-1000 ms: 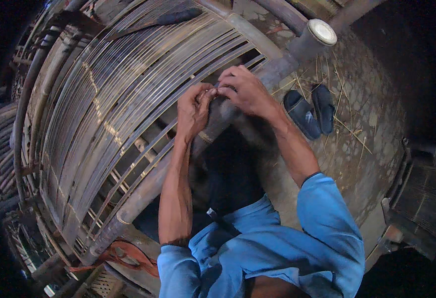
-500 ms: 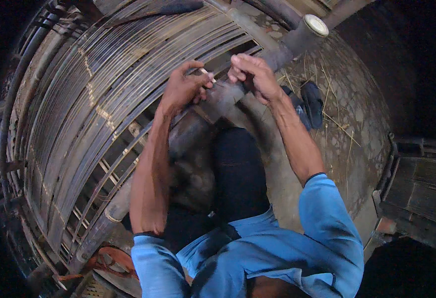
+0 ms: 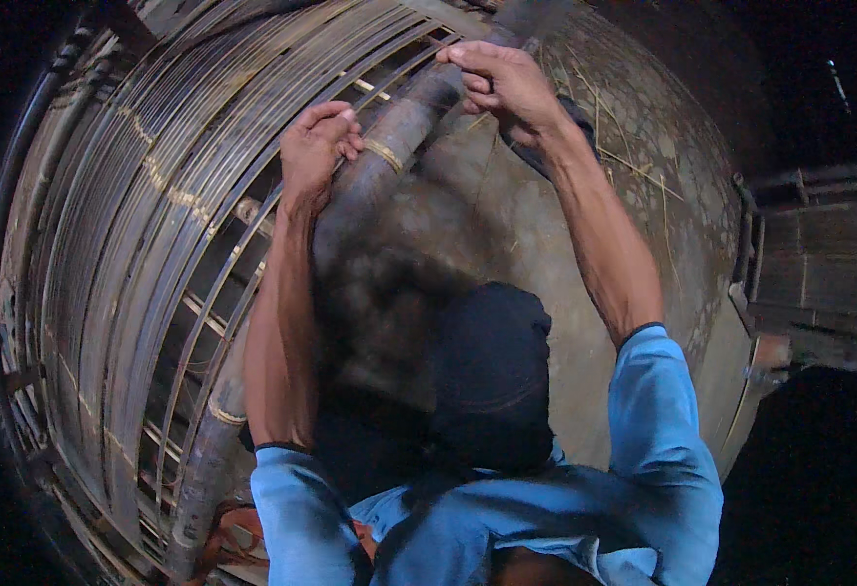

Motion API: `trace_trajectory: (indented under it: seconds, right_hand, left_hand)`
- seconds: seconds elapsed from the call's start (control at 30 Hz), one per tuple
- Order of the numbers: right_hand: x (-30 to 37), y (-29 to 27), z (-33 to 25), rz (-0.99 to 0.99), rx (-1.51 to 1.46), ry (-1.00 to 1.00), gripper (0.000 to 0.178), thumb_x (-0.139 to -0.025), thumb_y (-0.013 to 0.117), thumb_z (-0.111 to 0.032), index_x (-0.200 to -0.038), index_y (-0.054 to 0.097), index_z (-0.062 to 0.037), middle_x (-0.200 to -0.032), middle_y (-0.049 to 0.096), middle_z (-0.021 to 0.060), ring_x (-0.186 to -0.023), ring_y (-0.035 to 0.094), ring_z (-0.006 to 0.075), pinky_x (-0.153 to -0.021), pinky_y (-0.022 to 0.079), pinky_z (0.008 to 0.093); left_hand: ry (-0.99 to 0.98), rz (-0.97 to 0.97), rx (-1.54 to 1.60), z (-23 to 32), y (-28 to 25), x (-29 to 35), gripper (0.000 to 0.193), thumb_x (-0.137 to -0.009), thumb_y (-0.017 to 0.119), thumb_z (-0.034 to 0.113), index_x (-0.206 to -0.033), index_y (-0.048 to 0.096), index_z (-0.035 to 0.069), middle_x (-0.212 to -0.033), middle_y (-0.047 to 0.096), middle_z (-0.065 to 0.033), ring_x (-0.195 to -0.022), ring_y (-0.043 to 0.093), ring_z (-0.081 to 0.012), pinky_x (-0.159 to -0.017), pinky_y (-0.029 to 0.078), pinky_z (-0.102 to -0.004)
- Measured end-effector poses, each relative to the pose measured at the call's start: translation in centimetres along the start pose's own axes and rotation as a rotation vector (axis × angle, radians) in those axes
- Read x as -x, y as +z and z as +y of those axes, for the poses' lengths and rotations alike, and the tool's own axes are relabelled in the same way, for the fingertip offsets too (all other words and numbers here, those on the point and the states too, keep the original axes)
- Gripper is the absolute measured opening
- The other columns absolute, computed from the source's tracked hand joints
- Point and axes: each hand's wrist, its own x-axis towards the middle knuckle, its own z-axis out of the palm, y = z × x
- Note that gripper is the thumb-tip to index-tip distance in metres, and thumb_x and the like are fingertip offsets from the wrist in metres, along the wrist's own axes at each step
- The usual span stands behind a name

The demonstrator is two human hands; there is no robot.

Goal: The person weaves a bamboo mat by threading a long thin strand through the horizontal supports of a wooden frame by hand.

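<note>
Left hand [image 3: 313, 148] fingers half curled, right hand [image 3: 509, 86] fingers bent inward at top centre; I cannot tell whether either holds anything; a thick pole [image 3: 407, 122] slants between them, and slatted strips [image 3: 209, 146] fill the upper left

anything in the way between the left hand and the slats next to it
Nothing visible stands between the left hand and the slats: it is right over or beside the nearest ones, with the thick pole to its right. Whether it touches them, I can't tell.
</note>
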Motion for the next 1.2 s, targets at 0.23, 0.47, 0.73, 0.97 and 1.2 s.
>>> trace_trajectory:
  seconds: [0.23, 0.47, 0.73, 0.97, 1.2]
  right_hand:
    - [4.1, 1.9, -4.1, -0.068, -0.609, -0.365, 0.028, -0.100, 0.060, -0.027, -0.091, 0.058, -0.0009, -0.069, 0.052, 0.0036, -0.074, 0.054, 0.0210, -0.075, 0.045, 0.0325]
    - [9.0, 3.4, -6.6, -0.135, 0.395, -0.068, 0.044, -0.100, 0.064, -0.024, -0.140, 0.058, -0.0086, -0.075, 0.055, -0.0063, -0.060, 0.044, 0.0009, -0.051, 0.032, 0.0187]
    - [11.3, 4.7, -7.9, -0.162, 0.466, -0.228, 0.033, -0.100, 0.065, -0.025, -0.126, 0.070, -0.0053, -0.086, 0.066, -0.0015, -0.080, 0.055, 0.0046, -0.066, 0.043, 0.0217]
    - [11.4, 5.7, -8.4, -0.356, 0.469, -0.262, 0.039, -0.098, 0.068, -0.023, -0.131, 0.066, -0.0032, -0.109, 0.070, 0.0048, -0.099, 0.061, 0.0096, -0.084, 0.050, 0.0265]
    - [10.3, 5.9, -6.2, 0.177, 0.986, -0.731, 0.066, -0.084, 0.079, -0.029, -0.139, 0.055, -0.0024, -0.128, 0.065, 0.0179, -0.113, 0.064, 0.0277, -0.098, 0.050, 0.0386]
  left_hand:
    - [0.035, -0.028, -0.069, -0.4, -0.5, 0.0, 0.021, -0.090, 0.070, 0.005, -0.108, 0.065, -0.004, -0.083, 0.069, -0.0089, -0.064, 0.060, -0.0111, -0.055, 0.046, -0.0228]
    - [-0.029, -0.047, -0.011, 0.1, -1.3, -0.1, 0.029, -0.091, 0.059, -0.002, -0.120, 0.057, -0.006, -0.091, 0.070, -0.0146, -0.066, 0.060, -0.0131, -0.057, 0.047, -0.0245]
    - [-0.010, -0.329, 0.278, 0.5, 2.8, 0.3, 0.096, -0.090, 0.054, -0.012, -0.163, -0.001, 0.015, -0.142, 0.053, -0.0307, -0.094, 0.070, -0.0269, -0.079, 0.056, -0.0312]
    - [0.093, -0.215, 0.037, 0.7, 3.5, 1.1, 0.092, -0.092, 0.062, -0.004, -0.162, 0.003, 0.006, -0.124, 0.067, -0.0259, -0.087, 0.072, -0.0222, -0.076, 0.056, -0.0289]
    - [0.558, 0.050, -0.382, 8.5, 4.5, 4.4, 0.054, -0.094, 0.061, 0.001, -0.139, 0.033, -0.004, -0.083, 0.066, -0.0173, -0.081, 0.072, -0.0236, -0.069, 0.057, -0.0334]
